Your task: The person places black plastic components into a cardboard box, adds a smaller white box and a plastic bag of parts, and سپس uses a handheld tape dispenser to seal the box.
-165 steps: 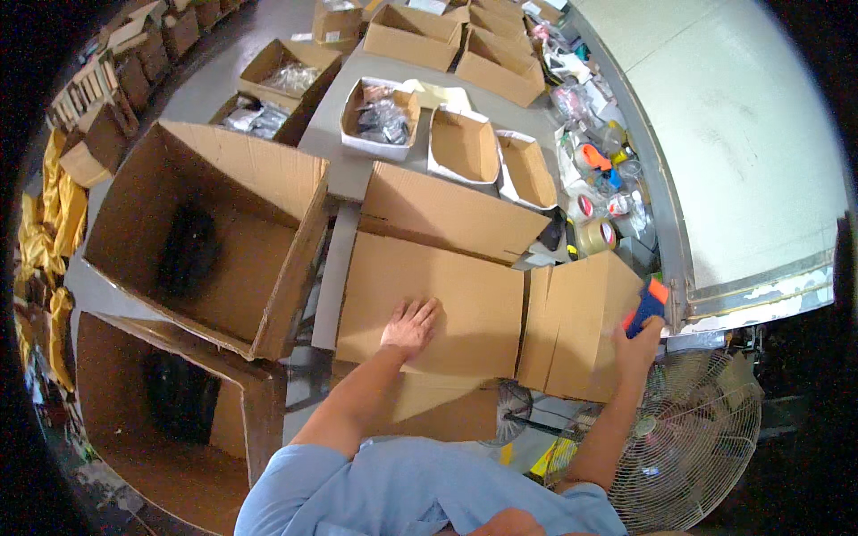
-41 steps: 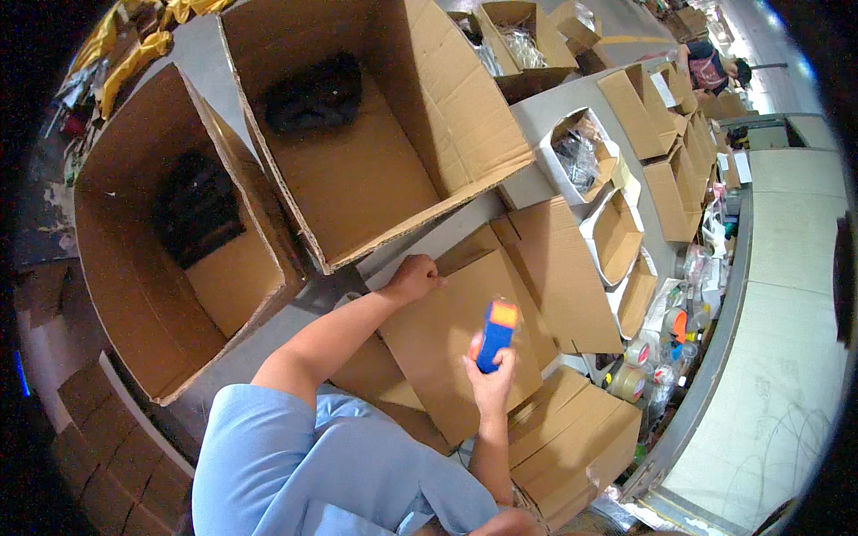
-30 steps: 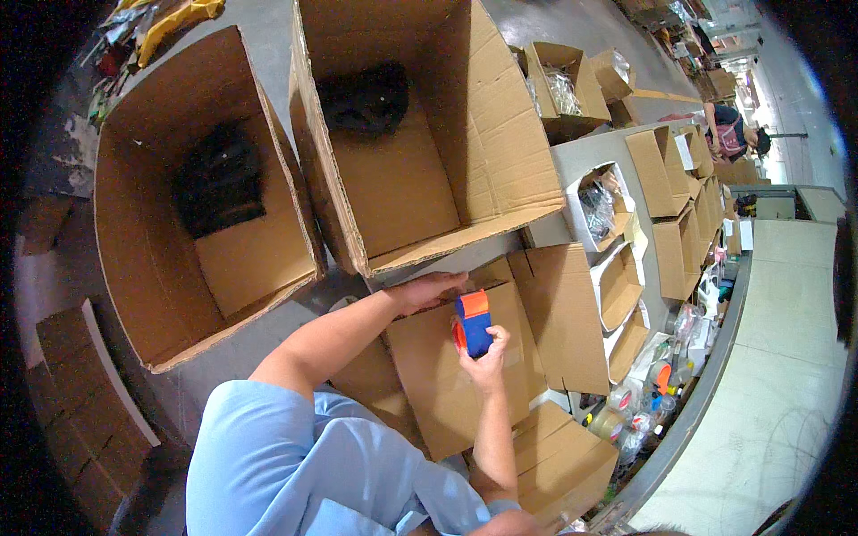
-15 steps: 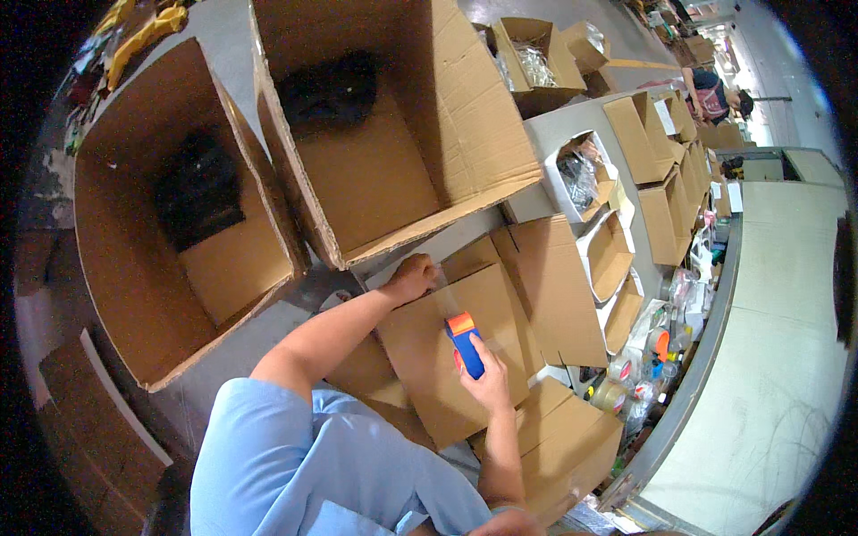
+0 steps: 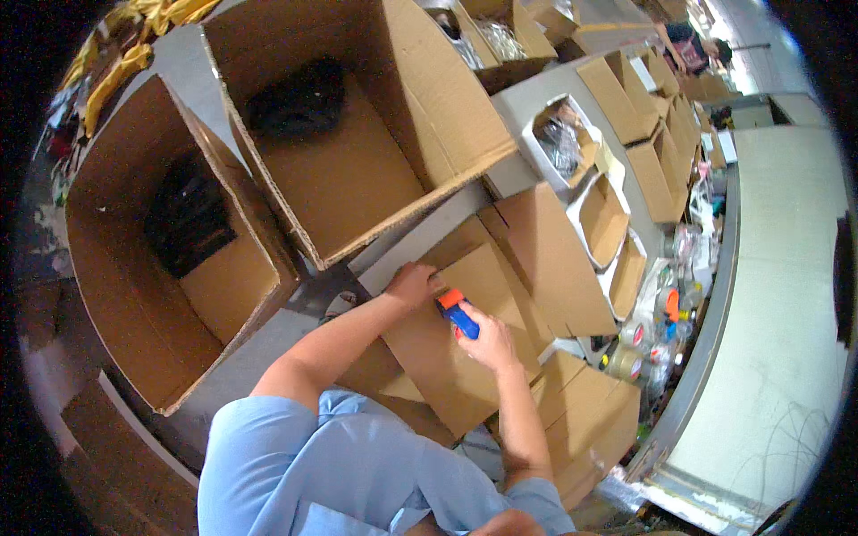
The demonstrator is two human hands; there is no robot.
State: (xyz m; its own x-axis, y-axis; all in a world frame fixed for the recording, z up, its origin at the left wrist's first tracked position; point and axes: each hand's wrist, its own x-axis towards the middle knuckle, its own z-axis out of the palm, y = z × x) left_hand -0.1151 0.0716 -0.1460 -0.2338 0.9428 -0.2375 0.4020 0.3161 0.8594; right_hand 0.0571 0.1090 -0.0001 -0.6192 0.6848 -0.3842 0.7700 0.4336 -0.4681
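A blue and orange tape dispenser (image 5: 462,320) is in my right hand (image 5: 490,343), its orange head tilted toward my left hand (image 5: 414,284). Beneath both hands lies a cardboard box (image 5: 440,380) with its top panels folded in and a large flap (image 5: 559,268) standing out on the right. My left hand rests at the box's far left edge, fingers curled closed close to the dispenser's head. Whatever lies between those fingers is hidden.
Two big open cartons (image 5: 357,179) (image 5: 214,304) with dark bags inside stand at the far left. White-rimmed trays (image 5: 601,223) line the right. Beyond them, bottles and tape rolls (image 5: 629,364) crowd a metal ledge. Another person (image 5: 686,52) is far off at upper right.
My right hand has brought the tape dispenser up and left, close to my left hand. The view has shifted slightly, and my left hand stays at the box edge.
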